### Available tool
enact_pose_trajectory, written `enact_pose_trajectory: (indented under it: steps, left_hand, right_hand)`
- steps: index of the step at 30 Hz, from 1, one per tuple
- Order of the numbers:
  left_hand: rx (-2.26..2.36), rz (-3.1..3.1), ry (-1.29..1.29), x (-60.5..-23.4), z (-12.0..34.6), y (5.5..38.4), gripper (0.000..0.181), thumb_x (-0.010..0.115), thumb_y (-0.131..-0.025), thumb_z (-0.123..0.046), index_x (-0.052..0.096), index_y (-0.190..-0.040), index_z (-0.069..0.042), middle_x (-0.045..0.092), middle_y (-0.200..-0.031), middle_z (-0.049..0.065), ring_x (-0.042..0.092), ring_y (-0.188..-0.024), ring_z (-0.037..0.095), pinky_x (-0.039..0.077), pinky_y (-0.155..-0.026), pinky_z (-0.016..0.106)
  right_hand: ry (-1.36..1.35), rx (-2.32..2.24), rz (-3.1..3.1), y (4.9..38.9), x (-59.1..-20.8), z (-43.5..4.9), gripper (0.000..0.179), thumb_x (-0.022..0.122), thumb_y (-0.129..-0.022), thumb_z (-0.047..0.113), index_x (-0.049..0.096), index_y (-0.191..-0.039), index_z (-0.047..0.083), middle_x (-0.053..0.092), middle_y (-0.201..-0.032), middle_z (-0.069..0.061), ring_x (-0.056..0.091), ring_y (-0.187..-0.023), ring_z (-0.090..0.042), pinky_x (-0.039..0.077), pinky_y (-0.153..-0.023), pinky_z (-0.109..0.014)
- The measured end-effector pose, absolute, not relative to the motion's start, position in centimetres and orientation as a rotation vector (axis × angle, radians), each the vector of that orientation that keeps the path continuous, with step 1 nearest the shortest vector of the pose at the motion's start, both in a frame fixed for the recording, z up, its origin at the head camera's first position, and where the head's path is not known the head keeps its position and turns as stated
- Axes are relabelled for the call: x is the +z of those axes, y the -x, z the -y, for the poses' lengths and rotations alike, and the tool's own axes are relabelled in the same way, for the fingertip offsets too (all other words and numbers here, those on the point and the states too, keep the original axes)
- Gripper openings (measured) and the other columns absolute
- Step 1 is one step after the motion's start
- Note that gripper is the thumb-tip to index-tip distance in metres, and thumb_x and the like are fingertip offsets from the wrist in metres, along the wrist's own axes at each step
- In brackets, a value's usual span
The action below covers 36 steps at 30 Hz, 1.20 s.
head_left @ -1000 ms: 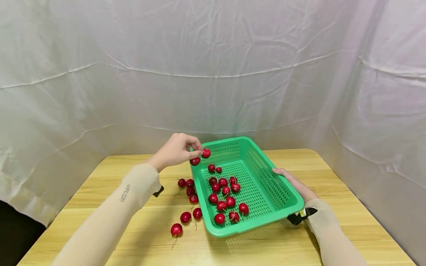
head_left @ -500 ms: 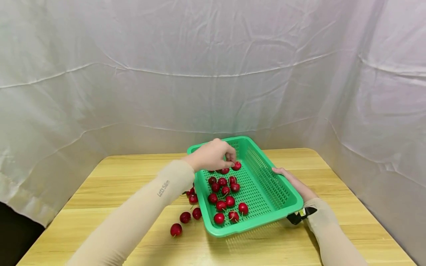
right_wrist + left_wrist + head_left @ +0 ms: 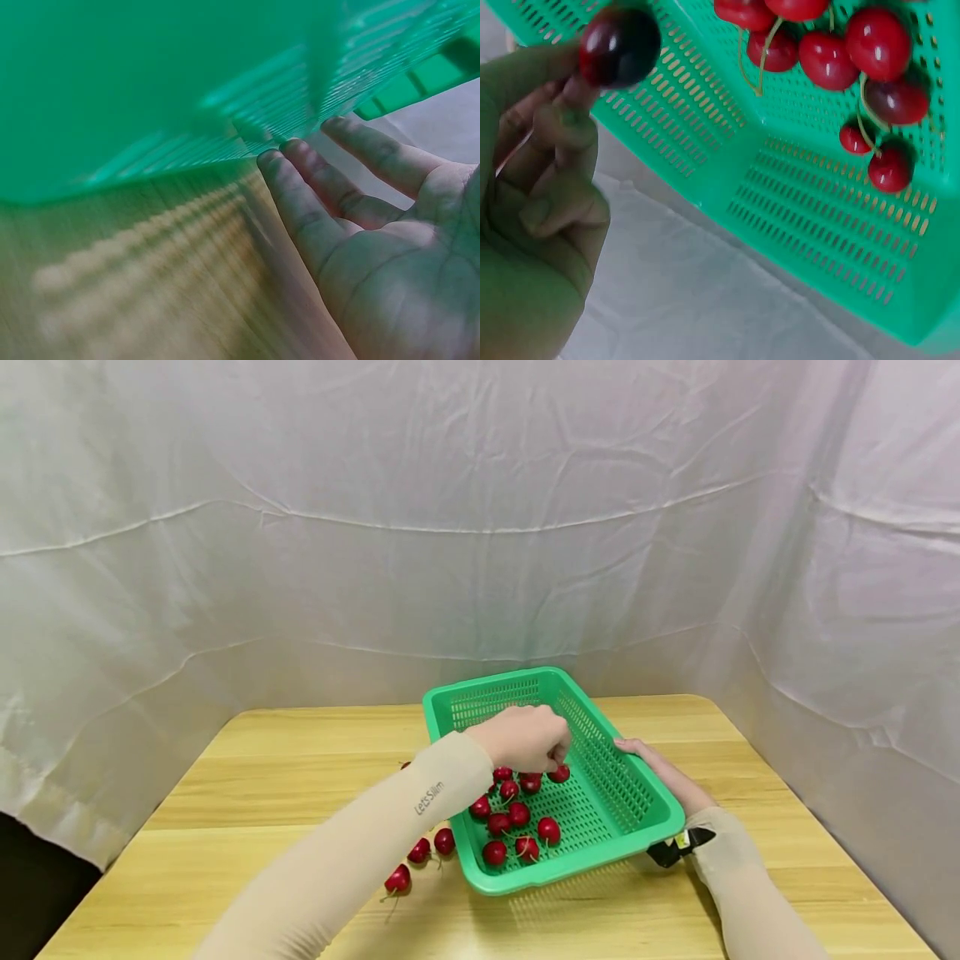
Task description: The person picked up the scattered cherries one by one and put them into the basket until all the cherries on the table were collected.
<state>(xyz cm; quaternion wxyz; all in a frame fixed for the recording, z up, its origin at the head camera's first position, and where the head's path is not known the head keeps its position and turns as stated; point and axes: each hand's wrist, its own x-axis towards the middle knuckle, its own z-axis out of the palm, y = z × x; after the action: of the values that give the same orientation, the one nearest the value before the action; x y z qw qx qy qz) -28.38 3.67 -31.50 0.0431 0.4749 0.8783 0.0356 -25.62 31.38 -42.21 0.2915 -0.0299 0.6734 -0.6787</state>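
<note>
A green plastic basket [image 3: 600, 847] with slotted walls stands tilted over the table, with several red cherries [image 3: 519, 814] lying on its floor. Inside it, low over the right part of the floor, my left hand [image 3: 525, 735] pinches a dark red cherry [image 3: 620, 46] at its fingertips. Part of the fruit is hidden under the fingers in the head view. My right hand [image 3: 667, 777] holds the basket's right side, its thumb over the rim. In the right wrist view the fingers [image 3: 300, 202] reach out straight against the basket's slotted underside.
Several more cherries [image 3: 444, 842] lie on the wooden table [image 3: 300, 760] just left of the basket, some hidden by the left sleeve [image 3: 360, 852]. White fabric [image 3: 480, 568] hangs behind and to both sides of the table.
My left hand has moved right and down, from the basket's left rim into the basket, carrying fruit. The right hand and the basket have stayed almost still.
</note>
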Motion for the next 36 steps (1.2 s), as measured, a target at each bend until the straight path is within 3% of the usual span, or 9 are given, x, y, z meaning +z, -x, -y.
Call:
enact_pose_trajectory:
  steps: [7,13,19,27,33,36]
  left_hand:
    - [0.045,-2.656,-1.448,-32.1,-4.6,28.0,0.048,0.073,-0.1,-0.01,0.043,-0.064,-0.021,0.028,-0.065,-0.006,0.027,-0.064,0.009,0.026,-0.058,0.025]
    - [-0.009,-2.648,-1.436,-32.0,-5.0,27.6,0.048,0.065,-0.1,-0.003,0.039,-0.064,-0.021,0.026,-0.067,-0.005,0.022,-0.064,0.011,0.022,-0.058,0.026]
    - [-0.036,-2.632,-1.449,-32.1,-5.1,27.5,0.05,0.065,-0.098,0.0,0.038,-0.062,-0.022,0.024,-0.066,-0.005,0.02,-0.064,0.011,0.022,-0.058,0.026]
    - [0.048,-2.619,-1.442,-31.8,-4.4,27.8,0.044,0.064,-0.096,0.001,0.046,-0.063,-0.022,0.034,-0.067,-0.006,0.026,-0.063,0.009,0.025,-0.057,0.025]
    - [0.147,-2.634,-1.447,-30.5,-3.1,27.7,0.024,0.072,-0.1,-0.01,0.073,-0.081,-0.024,0.066,-0.08,-0.012,0.056,-0.071,0.005,0.047,-0.066,0.022]
    - [0.225,-2.644,-1.435,-29.8,-2.1,27.8,0.015,0.074,-0.101,-0.016,0.078,-0.089,-0.023,0.072,-0.085,-0.012,0.064,-0.079,0.005,0.054,-0.074,0.023]
  right_hand:
    - [0.081,-1.793,-1.817,25.5,-42.1,-31.4,0.083,0.033,-0.111,0.064,0.015,-0.17,0.009,0.062,-0.145,-0.014,0.068,-0.121,-0.025,0.059,-0.102,-0.042]
    - [0.108,-1.784,-1.803,25.6,-42.0,-31.4,0.084,0.03,-0.111,0.064,0.009,-0.172,0.009,0.057,-0.152,-0.019,0.067,-0.124,-0.026,0.058,-0.104,-0.043]
    - [0.121,-1.793,-1.804,25.7,-42.1,-31.5,0.083,0.03,-0.112,0.062,0.009,-0.172,0.008,0.06,-0.147,-0.016,0.068,-0.122,-0.026,0.059,-0.102,-0.044]
    - [0.075,-1.797,-1.795,25.7,-42.2,-31.2,0.084,0.034,-0.11,0.064,0.014,-0.171,0.009,0.061,-0.144,-0.014,0.068,-0.121,-0.026,0.059,-0.103,-0.043]
    - [0.077,-1.794,-1.817,25.8,-42.1,-31.3,0.084,0.032,-0.11,0.064,0.01,-0.172,0.01,0.062,-0.141,-0.015,0.069,-0.118,-0.025,0.06,-0.1,-0.043]
    - [0.051,-1.797,-1.827,25.9,-42.2,-31.3,0.085,0.033,-0.11,0.064,0.008,-0.172,0.012,0.06,-0.142,-0.014,0.068,-0.117,-0.024,0.06,-0.099,-0.042]
